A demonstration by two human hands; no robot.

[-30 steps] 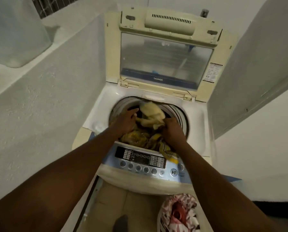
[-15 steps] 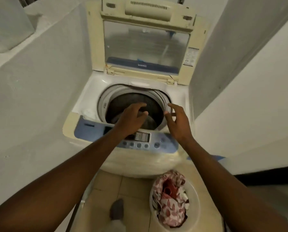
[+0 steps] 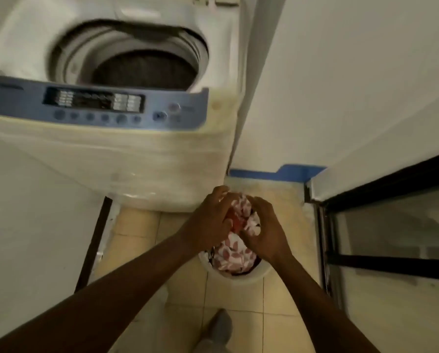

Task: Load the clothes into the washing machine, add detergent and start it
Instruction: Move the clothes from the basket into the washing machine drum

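A top-loading washing machine (image 3: 126, 159) stands at the upper left, its drum opening (image 3: 142, 70) dark and its blue control panel (image 3: 96, 105) facing me. On the floor to its right sits a white laundry basket (image 3: 241, 275) with a white and red patterned cloth (image 3: 235, 253) and something red in it. My left hand (image 3: 208, 220) and my right hand (image 3: 264, 233) are both down in the basket, fingers curled around the patterned cloth from either side.
White walls close in on the left (image 3: 30, 225) and right (image 3: 353, 85). A black-framed glass door (image 3: 391, 233) stands at the right. The floor is yellow tile (image 3: 238, 301). My grey-socked foot (image 3: 218, 324) is at the bottom.
My hands left the drum, where they pushed yellow clothes in, and dropped to the basket on the floor. The view tilted down, so the raised lid is out of sight.
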